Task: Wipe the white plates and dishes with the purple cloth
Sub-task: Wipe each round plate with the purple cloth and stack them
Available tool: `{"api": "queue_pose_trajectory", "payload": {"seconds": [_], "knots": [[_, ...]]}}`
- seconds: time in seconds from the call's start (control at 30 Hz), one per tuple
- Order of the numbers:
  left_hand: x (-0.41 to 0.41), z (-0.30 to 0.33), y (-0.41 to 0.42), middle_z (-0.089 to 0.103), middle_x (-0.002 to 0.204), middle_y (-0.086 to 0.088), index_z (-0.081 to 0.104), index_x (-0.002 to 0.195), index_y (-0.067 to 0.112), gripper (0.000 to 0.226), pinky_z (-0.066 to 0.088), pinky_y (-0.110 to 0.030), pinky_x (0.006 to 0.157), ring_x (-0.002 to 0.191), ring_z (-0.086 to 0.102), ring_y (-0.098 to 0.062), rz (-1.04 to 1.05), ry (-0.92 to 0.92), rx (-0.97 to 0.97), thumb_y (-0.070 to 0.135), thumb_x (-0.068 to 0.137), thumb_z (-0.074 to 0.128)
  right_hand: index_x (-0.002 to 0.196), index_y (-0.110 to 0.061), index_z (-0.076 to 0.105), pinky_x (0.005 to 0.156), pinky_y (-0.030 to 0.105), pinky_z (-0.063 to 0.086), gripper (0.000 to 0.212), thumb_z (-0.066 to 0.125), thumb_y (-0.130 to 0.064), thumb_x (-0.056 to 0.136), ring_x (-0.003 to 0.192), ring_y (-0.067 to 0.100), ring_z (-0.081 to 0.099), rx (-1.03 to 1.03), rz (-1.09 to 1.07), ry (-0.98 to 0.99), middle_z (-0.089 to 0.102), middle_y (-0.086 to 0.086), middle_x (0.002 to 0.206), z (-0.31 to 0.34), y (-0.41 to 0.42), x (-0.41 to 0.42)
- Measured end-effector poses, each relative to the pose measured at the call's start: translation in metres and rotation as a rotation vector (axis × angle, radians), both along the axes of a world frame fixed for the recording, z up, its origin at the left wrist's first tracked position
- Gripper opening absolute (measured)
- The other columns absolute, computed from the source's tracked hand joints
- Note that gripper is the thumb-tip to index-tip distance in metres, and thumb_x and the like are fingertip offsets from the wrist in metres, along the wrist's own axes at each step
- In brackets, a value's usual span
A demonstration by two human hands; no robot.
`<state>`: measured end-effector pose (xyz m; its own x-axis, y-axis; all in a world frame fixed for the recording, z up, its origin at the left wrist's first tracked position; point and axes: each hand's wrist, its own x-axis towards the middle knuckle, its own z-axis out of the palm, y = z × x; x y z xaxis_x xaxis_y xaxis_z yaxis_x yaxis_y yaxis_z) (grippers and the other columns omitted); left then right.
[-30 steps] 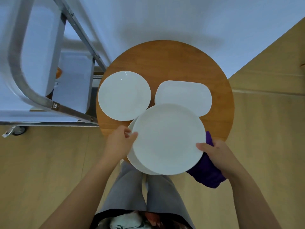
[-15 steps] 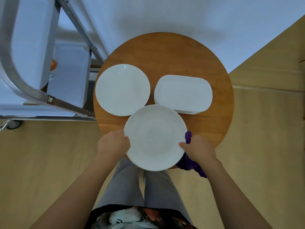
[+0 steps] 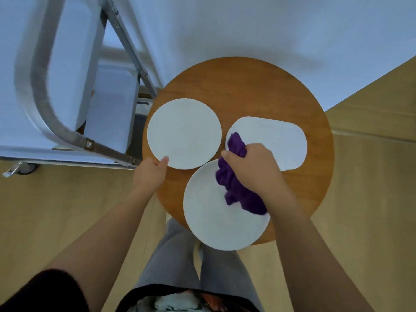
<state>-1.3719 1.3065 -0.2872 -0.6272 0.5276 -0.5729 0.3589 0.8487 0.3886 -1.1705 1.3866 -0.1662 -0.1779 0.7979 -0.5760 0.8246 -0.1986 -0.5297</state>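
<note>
Right hand (image 3: 252,167) grips the bunched purple cloth (image 3: 236,183) over the near plate's (image 3: 216,217) far edge. Left hand (image 3: 150,174), fingers loosely curled, touches the round plate (image 3: 183,132) left of the oblong dish (image 3: 276,140).

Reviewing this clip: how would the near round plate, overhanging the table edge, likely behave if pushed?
The near round plate juts past the wooden table edge, so a push toward the person could tip it off. It looks rigid, smooth and probably breakable. The purple cloth in the right hand seems floppy.
</note>
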Motion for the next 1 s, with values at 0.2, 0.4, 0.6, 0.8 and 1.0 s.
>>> {"api": "queue_pose_trajectory", "payload": {"seconds": [0.2, 0.4, 0.6, 0.8, 1.0], "knots": [[-0.028, -0.027, 0.023, 0.065, 0.102, -0.014, 0.060, 0.106, 0.000, 0.055, 0.052, -0.033, 0.071, 0.093, 0.064, -0.031, 0.117, -0.097, -0.067, 0.052, 0.090, 0.051, 0.070, -0.020, 0.051, 0.053, 0.021, 0.042, 0.028, 0.052, -0.039, 0.090, 0.060, 0.010, 0.055, 0.074, -0.099, 0.150, 0.055, -0.004, 0.063, -0.036, 0.008, -0.051], [-0.041, -0.041, 0.024, 0.056, 0.095, -0.003, 0.053, 0.093, 0.011, 0.027, 0.049, -0.036, 0.079, 0.088, 0.055, -0.023, 0.094, -0.186, -0.028, 0.038, 0.091, 0.058, 0.064, -0.021, 0.046, 0.050, 0.018, 0.035, 0.029, 0.053, -0.034, 0.090, 0.054, 0.007, 0.050, 0.095, -0.157, 0.160, 0.049, -0.008, 0.056, -0.052, 0.015, -0.076], [-0.044, -0.047, 0.020, 0.057, 0.075, 0.003, 0.052, 0.071, 0.019, 0.024, 0.045, -0.029, 0.065, 0.077, 0.058, -0.019, 0.129, -0.232, 0.103, 0.028, 0.092, 0.058, 0.067, -0.023, 0.045, 0.051, 0.017, 0.033, 0.028, 0.053, -0.033, 0.092, 0.058, 0.008, 0.050, 0.075, -0.215, 0.129, 0.049, -0.007, 0.061, -0.063, 0.014, -0.086], [-0.048, -0.039, 0.026, 0.059, 0.062, -0.002, 0.052, 0.065, 0.016, 0.027, 0.047, -0.024, 0.055, 0.059, 0.059, -0.018, 0.084, -0.172, 0.140, 0.023, 0.091, 0.058, 0.069, -0.023, 0.047, 0.054, 0.018, 0.038, 0.025, 0.053, -0.031, 0.092, 0.060, 0.009, 0.053, 0.073, -0.300, 0.158, 0.052, -0.005, 0.063, -0.067, 0.011, -0.087], [-0.053, -0.042, 0.023, 0.060, 0.055, -0.003, 0.058, 0.066, 0.012, 0.028, 0.042, -0.021, 0.048, 0.046, 0.056, -0.013, 0.141, -0.281, 0.136, 0.020, 0.092, 0.056, 0.070, -0.025, 0.046, 0.053, 0.017, 0.036, 0.025, 0.053, -0.032, 0.092, 0.061, 0.010, 0.053, 0.067, -0.325, 0.147, 0.053, -0.005, 0.064, -0.069, 0.011, -0.087]]}}
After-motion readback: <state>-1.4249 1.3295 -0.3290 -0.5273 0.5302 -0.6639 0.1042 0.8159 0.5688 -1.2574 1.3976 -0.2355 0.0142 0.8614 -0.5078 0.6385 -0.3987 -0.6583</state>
